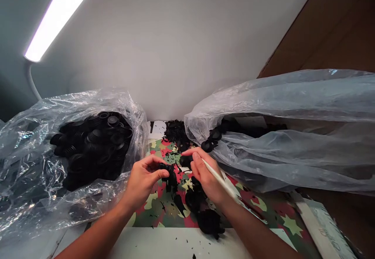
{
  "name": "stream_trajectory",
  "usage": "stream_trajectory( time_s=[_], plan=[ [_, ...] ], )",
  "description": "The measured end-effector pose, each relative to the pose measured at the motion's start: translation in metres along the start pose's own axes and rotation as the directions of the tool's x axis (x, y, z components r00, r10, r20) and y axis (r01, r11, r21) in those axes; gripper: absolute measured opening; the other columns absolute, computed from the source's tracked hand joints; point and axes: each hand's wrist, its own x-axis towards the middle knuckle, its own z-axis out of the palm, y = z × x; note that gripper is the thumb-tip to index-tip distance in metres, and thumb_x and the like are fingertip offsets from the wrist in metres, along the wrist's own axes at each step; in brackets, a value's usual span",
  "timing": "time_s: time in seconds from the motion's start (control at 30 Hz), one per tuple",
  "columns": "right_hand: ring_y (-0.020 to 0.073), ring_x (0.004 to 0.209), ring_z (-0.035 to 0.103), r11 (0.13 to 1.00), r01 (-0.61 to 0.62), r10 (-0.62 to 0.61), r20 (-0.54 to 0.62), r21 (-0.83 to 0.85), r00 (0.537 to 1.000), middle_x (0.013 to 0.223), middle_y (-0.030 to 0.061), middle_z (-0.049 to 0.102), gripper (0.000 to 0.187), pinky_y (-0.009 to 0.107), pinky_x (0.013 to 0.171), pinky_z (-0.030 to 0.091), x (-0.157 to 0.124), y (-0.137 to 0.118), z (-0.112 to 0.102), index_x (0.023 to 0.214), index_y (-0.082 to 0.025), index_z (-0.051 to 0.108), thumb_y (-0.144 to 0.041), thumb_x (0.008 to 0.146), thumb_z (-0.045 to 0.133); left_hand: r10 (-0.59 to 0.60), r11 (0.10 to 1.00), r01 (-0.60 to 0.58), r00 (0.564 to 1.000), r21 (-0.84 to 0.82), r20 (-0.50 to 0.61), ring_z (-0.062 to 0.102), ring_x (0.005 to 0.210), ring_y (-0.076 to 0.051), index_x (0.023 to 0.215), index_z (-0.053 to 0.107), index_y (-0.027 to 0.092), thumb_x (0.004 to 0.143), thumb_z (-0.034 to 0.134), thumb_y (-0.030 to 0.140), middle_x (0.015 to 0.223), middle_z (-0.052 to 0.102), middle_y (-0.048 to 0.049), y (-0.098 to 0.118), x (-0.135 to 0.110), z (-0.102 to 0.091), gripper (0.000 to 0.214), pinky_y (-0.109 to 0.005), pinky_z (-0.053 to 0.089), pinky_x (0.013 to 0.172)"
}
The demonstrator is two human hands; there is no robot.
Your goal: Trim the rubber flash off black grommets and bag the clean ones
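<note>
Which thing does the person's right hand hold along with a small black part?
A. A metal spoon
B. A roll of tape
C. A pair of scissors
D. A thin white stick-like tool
D: the right hand pinches a small black part while a thin white stick-like tool runs back along the hand toward the wrist.

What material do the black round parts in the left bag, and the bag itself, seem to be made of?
Black round parts: probably rubber or soft plastic, matte, with ribbed rings and little shine. Left bag: thin clear plastic film, glossy, crinkled, with bright glints.
</note>
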Motion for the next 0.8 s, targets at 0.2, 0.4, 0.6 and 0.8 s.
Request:
stream_trajectory(
  time_s=[0.2,0.4,0.6,0.8],
  plan=[
    [0.0092,0.05,0.028,0.971,-0.213,0.189,0.196,0.111,0.962,0.056,-0.0064,0.036,0.051,0.024,0.046,0.022,-0.003,-0.008,0.013,0.071,-0.019,0.06,-0.068,0.082,0.06,0.06,0.998,-0.061,0.998,0.033,0.03,0.067,0.069,-0.016,0.075,0.078,0.018,0.057,0.091,0.023,0.072,0.075,-0.0021,-0.001,-0.002,0.005,0.023,-0.024,0.054,0.066],
    [0.0079,0.05,0.021,0.945,-0.212,0.17,0.18,0.248,0.969,0.055,-0.0072,0.033,0.048,0.024,0.045,0.016,-0.004,-0.008,0.011,0.07,-0.018,0.06,-0.064,0.08,0.065,0.063,0.986,-0.047,0.993,-0.162,0.096,0.069,0.078,-0.016,0.084,0.078,0.02,0.062,0.092,0.027,0.082,0.077,-0.0023,-0.008,-0.003,0.007,0.027,-0.023,0.056,0.07],
    [0.0074,0.048,0.018,0.908,-0.259,0.19,0.228,0.329,0.955,0.054,-0.0097,0.026,0.048,0.023,0.045,0.013,-0.004,-0.007,0.011,0.071,-0.019,0.057,-0.065,0.079,0.066,0.062,0.938,-0.022,0.993,-0.346,0.103,0.068,0.078,-0.015,0.082,0.075,0.019,0.06,0.095,0.034,0.086,0.075,-0.0028,-0.012,-0.004,0.011,0.033,-0.023,0.055,0.071],
    [0.0092,0.052,0.03,0.98,-0.114,0.096,0.113,0.165,0.989,0.057,-0.0053,0.039,0.039,0.023,0.048,0.024,-0.006,-0.007,0.012,0.069,-0.018,0.063,-0.054,0.084,0.064,0.179,0.982,-0.171,0.978,-0.075,0.109,0.066,0.098,-0.021,0.094,0.075,0.023,0.074,0.084,0.032,0.1,0.072,-0.0046,-0.008,-0.005,0.006,0.024,-0.03,0.053,0.085]
  ],
)
